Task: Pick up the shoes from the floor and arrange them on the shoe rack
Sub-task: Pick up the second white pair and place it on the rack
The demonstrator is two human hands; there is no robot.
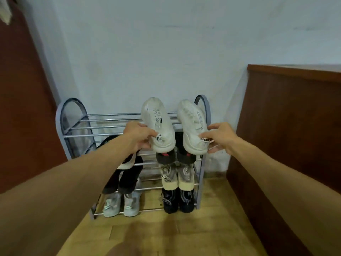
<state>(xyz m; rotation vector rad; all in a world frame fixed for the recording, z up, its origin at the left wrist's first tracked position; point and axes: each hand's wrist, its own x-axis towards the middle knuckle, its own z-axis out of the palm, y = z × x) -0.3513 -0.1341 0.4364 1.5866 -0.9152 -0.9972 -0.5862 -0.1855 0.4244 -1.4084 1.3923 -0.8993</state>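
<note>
Pale blue wall (166, 52) and wooden floor (212, 228), head view: a brown door (22, 108) stands at the left and a brown panel (286, 117) at the right. Against the wall between them stands a grey rack (110, 115) with metal bars and arched end frames. Both bare arms reach forward to its top tier. The left hand (137, 136) grips the heel of the left shoe (158, 122), thumb by the heel tab and fingers curled beneath the sole. The right hand (221, 137) pinches the heel of the right shoe (193, 126) in the same manner. Both shoes are white, side by side and just apart, toes pointing toward the wall, over the right half of the top tier; whether their soles touch the bars cannot be told. On the lower tiers, at the right end, sit a dark pair (173, 156) with red marks, a cream-soled pair (177, 176) below it, and black sneakers (179, 200) on the bottom tier. At the left end sit black slippers (127, 178), partly hidden by the left forearm, above pale sneakers (121, 206) on the bottom tier.
</note>
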